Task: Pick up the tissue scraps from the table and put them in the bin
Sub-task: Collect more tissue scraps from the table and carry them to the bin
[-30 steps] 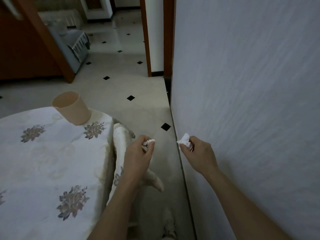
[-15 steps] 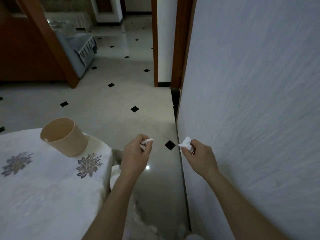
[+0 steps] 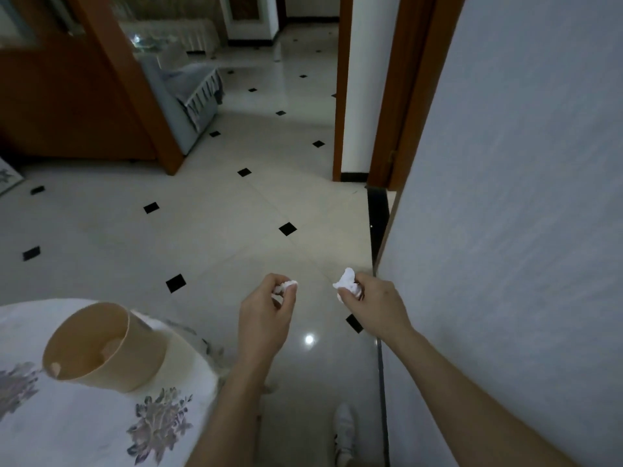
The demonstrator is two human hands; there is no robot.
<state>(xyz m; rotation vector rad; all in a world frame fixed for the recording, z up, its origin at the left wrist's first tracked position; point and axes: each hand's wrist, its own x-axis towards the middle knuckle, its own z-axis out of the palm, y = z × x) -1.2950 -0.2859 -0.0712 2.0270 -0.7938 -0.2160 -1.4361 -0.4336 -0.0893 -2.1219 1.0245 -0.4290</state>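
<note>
My left hand [image 3: 264, 315] is closed on a small white tissue scrap [image 3: 288, 286], pinched between thumb and fingers. My right hand [image 3: 374, 303] grips a larger crumpled tissue scrap [image 3: 345, 281] that sticks out above the fingers. Both hands hover over the floor, to the right of the table [image 3: 84, 433]. A beige bin [image 3: 97, 345] stands at the table's right edge, down and left of my left hand, its opening tilted toward me. Something small and pale lies inside the bin.
The table wears a white floral cloth. A pale blue wall [image 3: 505, 230] runs close on the right. Tiled floor [image 3: 219, 214] with black diamonds stretches ahead to a wooden door frame [image 3: 387, 96] and a blue armchair [image 3: 188, 92]. My white shoe [image 3: 344, 429] shows below.
The view has lifted and shifted, so the bin and table slid down and left in the picture. Both hands keep their tissue scraps, in much the same pose.
</note>
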